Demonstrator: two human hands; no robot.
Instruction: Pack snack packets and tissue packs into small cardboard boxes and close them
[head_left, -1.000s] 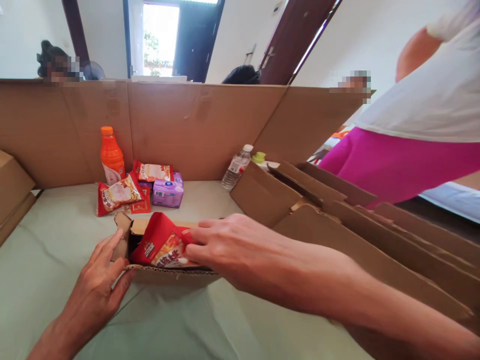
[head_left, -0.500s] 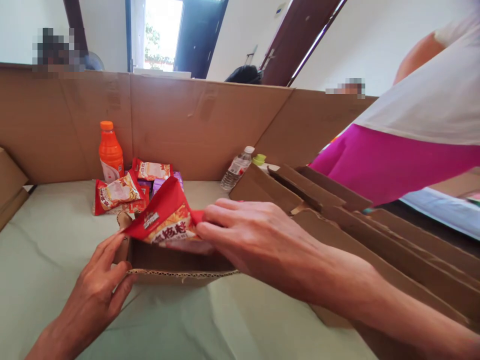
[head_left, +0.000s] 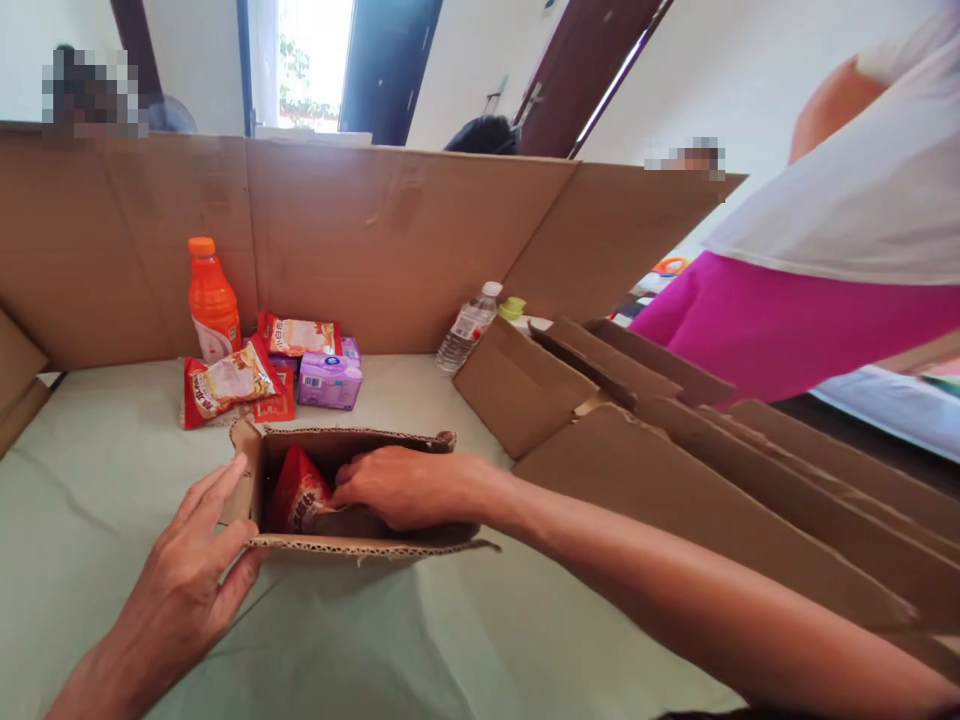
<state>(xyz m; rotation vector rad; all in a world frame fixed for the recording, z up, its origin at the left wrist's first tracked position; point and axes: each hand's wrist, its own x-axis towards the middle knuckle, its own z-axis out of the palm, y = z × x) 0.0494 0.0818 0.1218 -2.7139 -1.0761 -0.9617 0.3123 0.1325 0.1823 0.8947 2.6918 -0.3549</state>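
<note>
My right hand [head_left: 405, 487] reaches into a small open cardboard box [head_left: 367, 548], fingers closed on the edge of a red snack packet [head_left: 298, 495]. The packet stands tilted inside, towards the box's left end; its lower part is hidden. My left hand [head_left: 191, 560] grips the box's left end, fingers along the outer wall and thumb by the near corner. Just behind the box, another red snack packet [head_left: 231, 382] leans over a flat red packet [head_left: 274, 398]. A third snack packet [head_left: 300, 336] rests near a purple tissue pack [head_left: 330, 382].
An orange drink bottle [head_left: 213, 300] stands by the tall cardboard wall [head_left: 405, 250]. Farther right is a clear water bottle [head_left: 469, 328], with a light green cap [head_left: 513, 308] beyond. Open cardboard boxes [head_left: 600, 470] line the right side. A person in a magenta garment [head_left: 765, 325] stands behind them.
My right hand has lowered the red snack packet from above the rim into the box. The purple tissue pack is now uncovered. My left hand stays at the box's left end.
</note>
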